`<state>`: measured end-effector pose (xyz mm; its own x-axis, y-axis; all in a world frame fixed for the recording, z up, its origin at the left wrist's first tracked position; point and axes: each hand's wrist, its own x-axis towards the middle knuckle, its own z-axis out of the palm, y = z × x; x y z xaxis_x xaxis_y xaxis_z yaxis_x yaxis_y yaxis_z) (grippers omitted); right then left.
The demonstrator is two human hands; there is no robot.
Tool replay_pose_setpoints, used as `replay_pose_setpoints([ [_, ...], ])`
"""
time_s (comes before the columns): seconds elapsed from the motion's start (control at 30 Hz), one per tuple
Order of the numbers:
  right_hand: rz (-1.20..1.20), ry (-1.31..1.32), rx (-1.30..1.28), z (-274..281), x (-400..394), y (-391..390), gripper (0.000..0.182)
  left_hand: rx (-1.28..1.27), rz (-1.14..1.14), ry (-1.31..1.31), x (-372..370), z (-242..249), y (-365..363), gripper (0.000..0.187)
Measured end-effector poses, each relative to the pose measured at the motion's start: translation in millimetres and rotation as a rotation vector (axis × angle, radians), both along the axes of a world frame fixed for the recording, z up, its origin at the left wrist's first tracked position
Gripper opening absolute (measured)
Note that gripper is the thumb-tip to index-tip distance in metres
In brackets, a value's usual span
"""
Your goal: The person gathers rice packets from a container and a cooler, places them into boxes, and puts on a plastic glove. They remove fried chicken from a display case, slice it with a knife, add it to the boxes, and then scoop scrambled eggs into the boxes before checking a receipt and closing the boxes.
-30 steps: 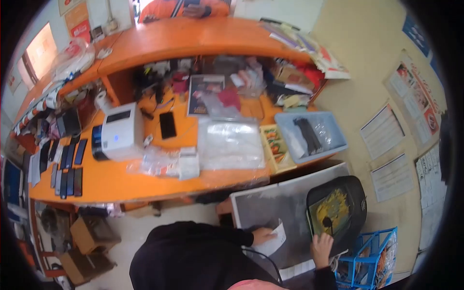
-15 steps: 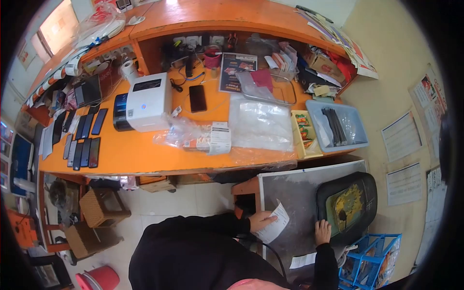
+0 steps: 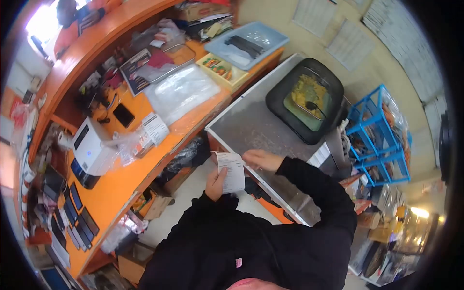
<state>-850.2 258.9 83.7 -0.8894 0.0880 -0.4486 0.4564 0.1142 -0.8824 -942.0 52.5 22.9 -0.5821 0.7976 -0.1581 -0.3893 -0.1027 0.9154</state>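
Note:
My left hand grips a white printed paper slip near its left edge, thumb on the printed face. The slip is raised in front of my chest, beside the grey tabletop's edge. Close to the slip's right edge is my right hand, its fingers stretched toward the paper; nothing shows in it. On the grey-topped table sits a black square pan with yellow-green contents in its middle. A second white paper lies on that table near my right sleeve.
Left is an orange counter with a white label printer, a dark phone, several more phones and a blue tray. A blue rack stands right of the pan. Behind the counter is another person.
The view has turned to the right. My right hand has left the pan's edge and come beside the slip. My left hand still holds the slip, now more upright.

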Motion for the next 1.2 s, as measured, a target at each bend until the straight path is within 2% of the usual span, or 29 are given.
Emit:
replay_pose_setpoints([
  [0.03, -0.051, 0.038, -0.195, 11, 6, -15, 0.034, 0.035, -0.048, 0.068, -1, 12, 0, 0.029],
  [0.13, -0.271, 0.429, -0.197, 32, 17, -47, 0.024, 0.177, -0.162, 0.098, -2, 48, 1, 0.030],
  [0.17, -0.360, 0.508, -0.335, 46, 20, -54, 0.030, 0.138, -0.234, 0.160, -6, 52, -1, 0.032],
  [0.27, -0.416, 0.617, -0.254, 58, 36, -54, 0.030, 0.167, -0.307, 0.098, 0, 60, 2, 0.032],
  [0.47, -0.480, 0.690, -0.202, 73, 54, -55, 0.033, 0.152, -0.367, 0.068, 15, 76, 6, 0.032],
  [0.7, -0.615, 0.686, -0.259, 67, 59, -42, 0.034, 0.136, -0.340, 0.120, 23, 73, 20, 0.033],
  [0.77, -0.692, 0.687, -0.246, 66, 53, -32, 0.031, 0.104, -0.374, 0.181, 32, 80, 22, 0.036],
  [0.9, -0.820, 0.642, -0.347, 70, 36, 6, 0.031, 0.075, -0.346, 0.081, 42, 85, 26, 0.044],
  [1.2, -0.761, 0.639, -0.228, 83, 6, 29, 0.034, 0.082, -0.250, 0.047, 40, 90, 31, 0.040],
])
